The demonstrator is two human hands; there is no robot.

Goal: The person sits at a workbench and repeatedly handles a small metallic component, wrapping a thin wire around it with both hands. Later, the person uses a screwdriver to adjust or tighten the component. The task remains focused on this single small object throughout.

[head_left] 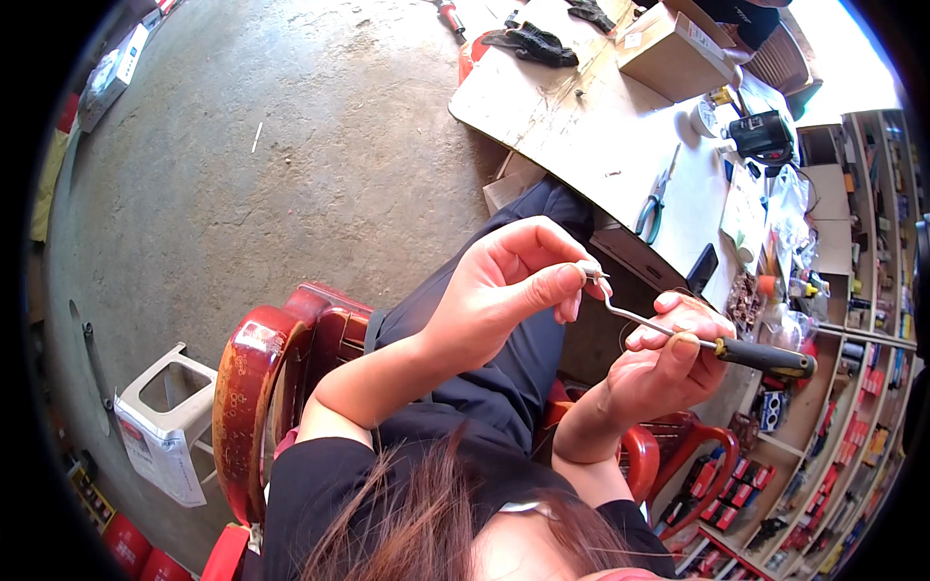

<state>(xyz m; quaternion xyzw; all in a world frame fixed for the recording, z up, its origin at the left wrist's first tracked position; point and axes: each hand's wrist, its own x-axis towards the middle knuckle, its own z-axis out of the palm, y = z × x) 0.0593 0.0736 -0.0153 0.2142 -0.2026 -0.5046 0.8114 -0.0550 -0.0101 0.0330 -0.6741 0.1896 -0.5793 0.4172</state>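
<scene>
My left hand (523, 281) is raised over my lap, thumb and fingers pinched on a small silvery metal piece (590, 270). Beside it, my right hand (673, 353) grips a hook tool (765, 357) with a black and yellow handle. The tool's thin metal shaft is bent and points left, its tip close to the metal piece at my left fingertips. Whether tip and piece touch, I cannot tell. A fine thread or wire seems to curve down near my right fingers.
On the white table (601, 126) lie long-nose pliers (654, 205), a dark phone (702, 268) and black gloves (533, 44). A cardboard box (678, 53) stands near another person (751, 24). Shelves (843, 416) line the right; a plastic stool (174, 387) is at left.
</scene>
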